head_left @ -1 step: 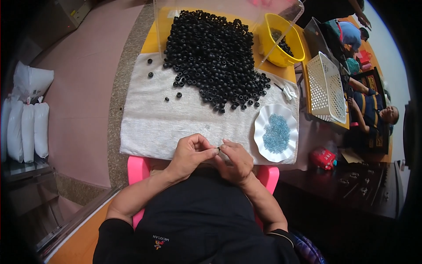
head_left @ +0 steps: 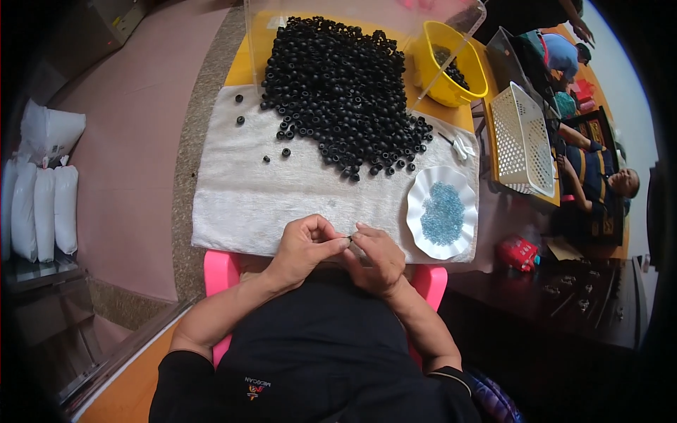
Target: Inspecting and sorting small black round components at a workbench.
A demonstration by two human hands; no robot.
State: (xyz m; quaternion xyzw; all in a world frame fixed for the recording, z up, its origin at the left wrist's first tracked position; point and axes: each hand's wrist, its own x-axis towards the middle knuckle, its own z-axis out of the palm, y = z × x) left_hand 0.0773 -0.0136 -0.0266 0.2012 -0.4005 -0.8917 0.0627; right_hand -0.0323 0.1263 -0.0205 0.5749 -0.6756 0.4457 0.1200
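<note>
My left hand [head_left: 303,247] and my right hand [head_left: 377,257] meet fingertip to fingertip at the near edge of a white cloth [head_left: 240,204]. Between the fingertips they pinch a small black piece [head_left: 350,238], which is mostly hidden. A big heap of black rings [head_left: 338,84] lies at the far end of the cloth, with a few stray rings [head_left: 285,151] nearer to me. Just right of my right hand, a white scalloped plate [head_left: 417,236] holds small blue beads [head_left: 443,211].
A yellow bowl [head_left: 451,88] with more black rings stands at the back right, beside a white mesh basket [head_left: 522,141]. A pink edge [head_left: 222,271] shows under the cloth. White bags [head_left: 42,204] stand on the left. Another person [head_left: 599,176] sits at the right.
</note>
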